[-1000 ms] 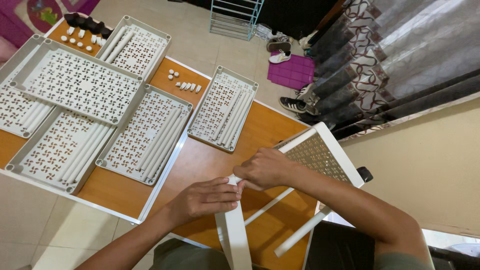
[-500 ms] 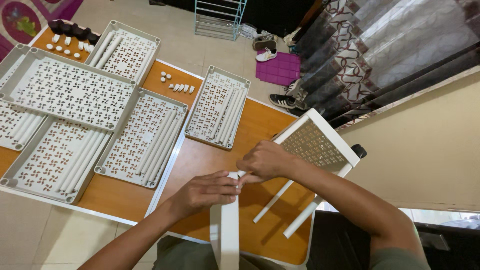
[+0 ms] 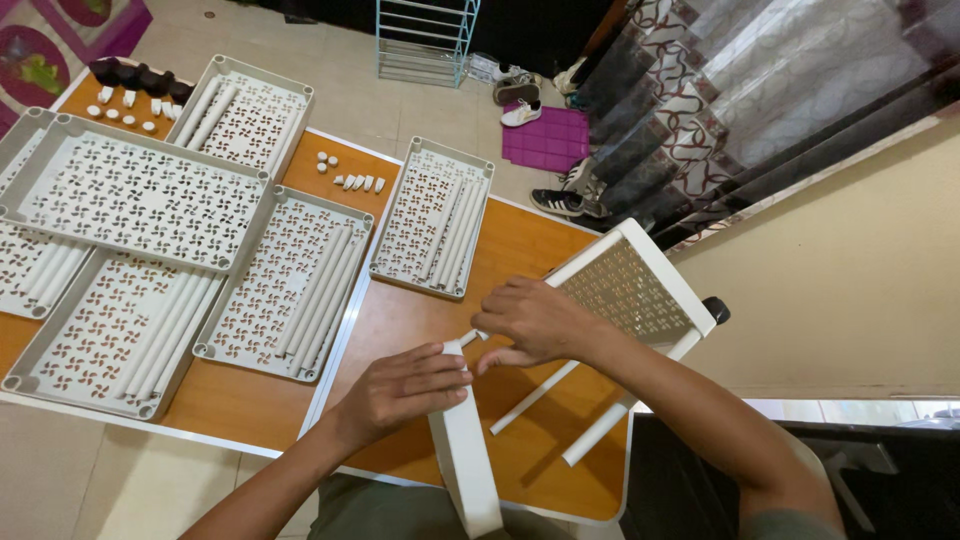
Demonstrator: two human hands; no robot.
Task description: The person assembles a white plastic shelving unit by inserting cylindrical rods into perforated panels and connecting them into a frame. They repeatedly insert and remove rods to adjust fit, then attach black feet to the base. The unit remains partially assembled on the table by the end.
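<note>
The left hand (image 3: 405,388) is closed around the far end of a white tube (image 3: 466,450) whose long axis runs from near to far. Just right of it, the right hand (image 3: 535,322) seems to pinch a small white connector (image 3: 468,338) at the tube's tip, the nearer hand to it, with the perforated shelf panel (image 3: 628,290) tilted behind.

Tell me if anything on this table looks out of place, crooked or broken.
Nothing looks broken or spilled. One perforated white tray stands tilted over the far table edge instead of lying flat like the others. Both the left hand and right hand grip a white panel rising toward the camera. Two white rods lie loose.
</note>
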